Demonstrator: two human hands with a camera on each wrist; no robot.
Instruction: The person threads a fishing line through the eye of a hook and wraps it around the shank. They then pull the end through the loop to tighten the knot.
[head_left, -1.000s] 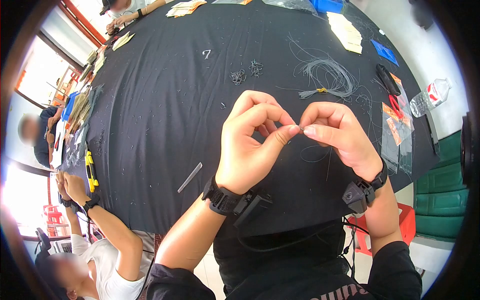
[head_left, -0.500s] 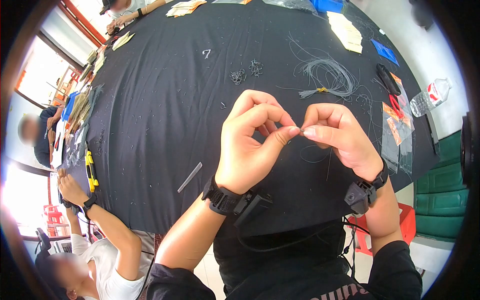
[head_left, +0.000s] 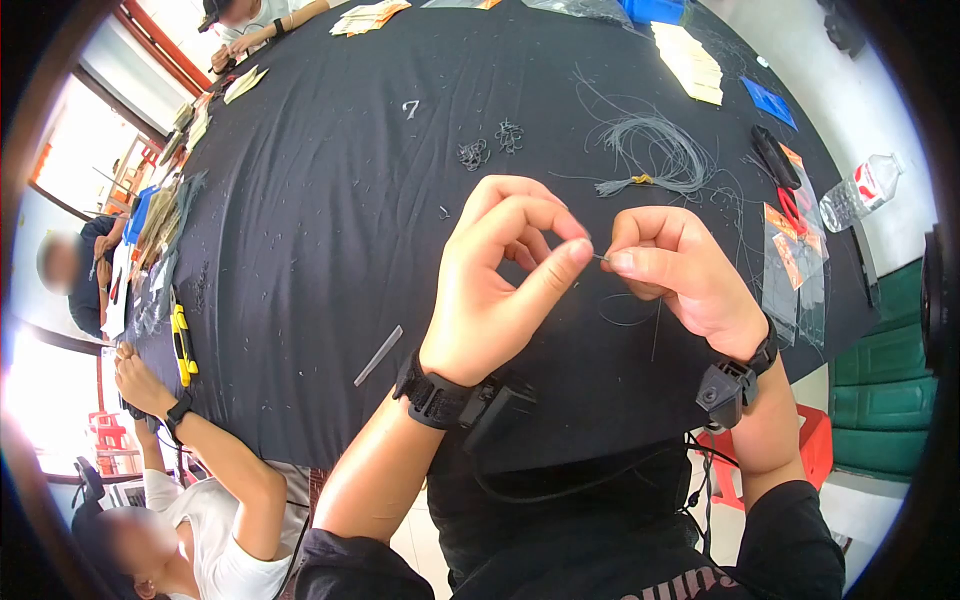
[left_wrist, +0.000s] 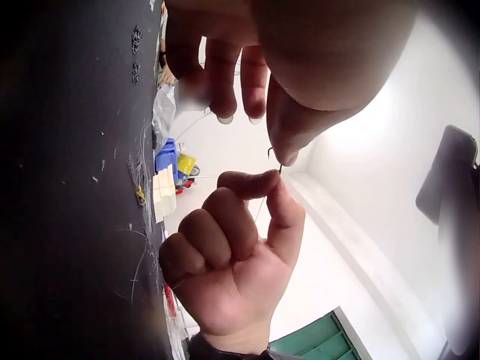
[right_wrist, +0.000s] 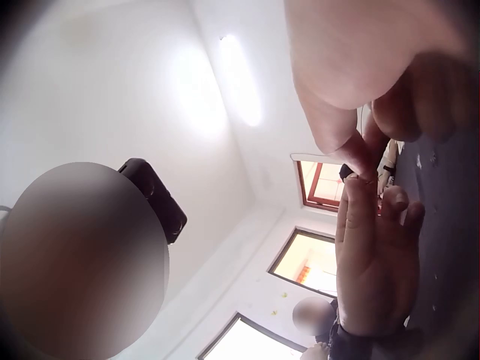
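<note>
My left hand point(head_left: 500, 275) has its thumb and index fingertips together at a small dark fishing hook point(left_wrist: 271, 152), whose curved end shows beside the thumb. Facing it, my right hand point(head_left: 685, 265) pinches the hook's thin shank between thumb and curled index finger. In the head view a short grey strand spans the narrow gap between the two sets of fingertips. A thin fishing line point(head_left: 655, 330) hangs below the right hand, with a loop beside it. Both hands are held up over the black tablecloth point(head_left: 300, 300). Part of the hook is hidden by the fingers.
Ahead lie two small heaps of hooks point(head_left: 473, 154) and a tied bundle of grey line point(head_left: 655, 150). At right are red-handled scissors point(head_left: 790, 210), plastic bags point(head_left: 795, 290) and a water bottle point(head_left: 862, 195). A clear strip point(head_left: 378, 356) and yellow cutter point(head_left: 181, 340) lie left; other people sit around.
The left fingertips have drawn slightly up and left from the right ones, opening a small gap with a grey strand across it. The right hand has barely moved.
</note>
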